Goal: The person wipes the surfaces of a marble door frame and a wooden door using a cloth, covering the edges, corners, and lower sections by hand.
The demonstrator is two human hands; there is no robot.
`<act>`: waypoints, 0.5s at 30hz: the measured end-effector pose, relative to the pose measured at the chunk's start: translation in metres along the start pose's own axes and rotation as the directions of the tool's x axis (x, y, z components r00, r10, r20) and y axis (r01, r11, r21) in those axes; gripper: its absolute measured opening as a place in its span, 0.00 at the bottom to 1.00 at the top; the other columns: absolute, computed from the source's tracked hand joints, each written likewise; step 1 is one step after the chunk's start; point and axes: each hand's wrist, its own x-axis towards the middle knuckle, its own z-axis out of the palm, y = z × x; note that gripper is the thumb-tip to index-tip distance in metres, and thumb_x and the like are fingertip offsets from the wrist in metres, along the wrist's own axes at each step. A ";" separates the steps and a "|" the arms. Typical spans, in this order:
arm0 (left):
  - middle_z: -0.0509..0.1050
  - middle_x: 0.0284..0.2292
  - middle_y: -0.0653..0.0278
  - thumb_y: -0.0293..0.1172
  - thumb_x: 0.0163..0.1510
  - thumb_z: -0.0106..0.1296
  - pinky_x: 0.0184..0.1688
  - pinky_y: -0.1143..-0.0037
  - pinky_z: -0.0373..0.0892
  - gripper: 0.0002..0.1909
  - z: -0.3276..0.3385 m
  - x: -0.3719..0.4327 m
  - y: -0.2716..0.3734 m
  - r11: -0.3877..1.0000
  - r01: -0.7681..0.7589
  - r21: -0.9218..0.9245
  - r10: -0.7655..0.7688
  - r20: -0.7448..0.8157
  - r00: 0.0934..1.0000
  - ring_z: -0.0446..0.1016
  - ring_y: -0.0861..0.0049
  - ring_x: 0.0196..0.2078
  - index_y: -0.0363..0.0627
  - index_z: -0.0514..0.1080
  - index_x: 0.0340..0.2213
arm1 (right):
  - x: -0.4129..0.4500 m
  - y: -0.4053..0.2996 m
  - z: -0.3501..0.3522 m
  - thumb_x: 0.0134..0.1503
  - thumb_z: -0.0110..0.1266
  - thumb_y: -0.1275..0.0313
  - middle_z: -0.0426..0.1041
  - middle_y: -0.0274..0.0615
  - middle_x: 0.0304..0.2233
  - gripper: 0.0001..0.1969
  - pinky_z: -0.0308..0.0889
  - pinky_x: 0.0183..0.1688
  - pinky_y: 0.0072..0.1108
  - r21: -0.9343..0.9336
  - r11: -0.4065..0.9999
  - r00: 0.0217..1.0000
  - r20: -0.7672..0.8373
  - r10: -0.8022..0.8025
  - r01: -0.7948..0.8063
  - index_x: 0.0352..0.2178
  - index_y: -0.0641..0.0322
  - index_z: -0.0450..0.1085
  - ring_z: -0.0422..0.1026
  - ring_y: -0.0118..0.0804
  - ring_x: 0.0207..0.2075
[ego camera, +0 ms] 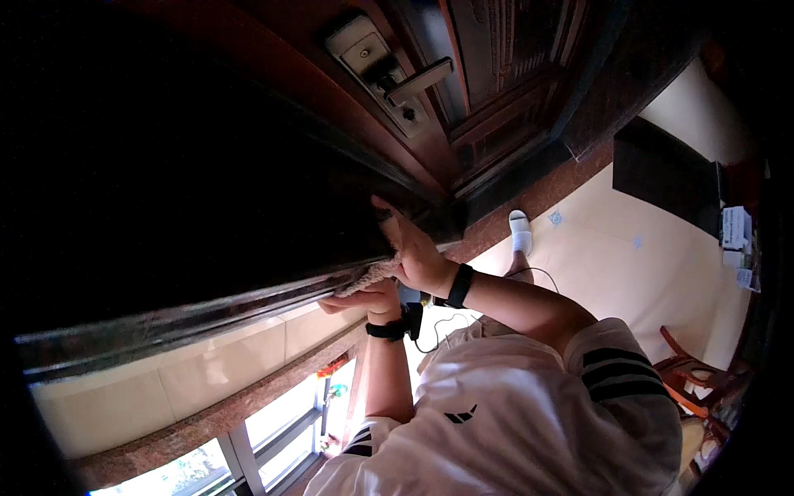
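Observation:
A beige fuzzy cloth [372,276] is pressed along the edge of a dark door frame [205,308]. My left hand [370,299] grips the cloth from below, its fingers stretched along the frame's edge. Just above it, my right hand [417,251] holds the cloth's other end, and its thumb and a finger reach onto the dark face of the frame. Both wrists wear black straps, and the left strap carries a small black device [414,319]. Part of the cloth is hidden under my hands.
Above stands a reddish-brown panelled door [496,68] with a lever handle [422,82] and lock plate. A window [285,434] lies lower left, beside wall tiles [217,366]. A black cable [440,325] hangs by my waist. Wooden furniture [695,378] stands at right on the pale floor [595,248].

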 end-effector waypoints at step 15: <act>0.51 0.50 0.51 0.52 0.51 0.57 0.49 0.68 0.64 0.49 -0.028 0.123 0.039 0.868 -0.039 -0.496 -0.161 -0.355 0.921 0.62 0.64 0.46 0.32 0.42 0.58 | 0.065 -0.086 -0.030 0.52 0.51 0.77 0.56 0.64 0.55 0.32 0.58 0.55 0.37 -0.154 0.955 0.949 -0.149 -0.276 0.254 0.58 0.72 0.49 0.60 0.62 0.55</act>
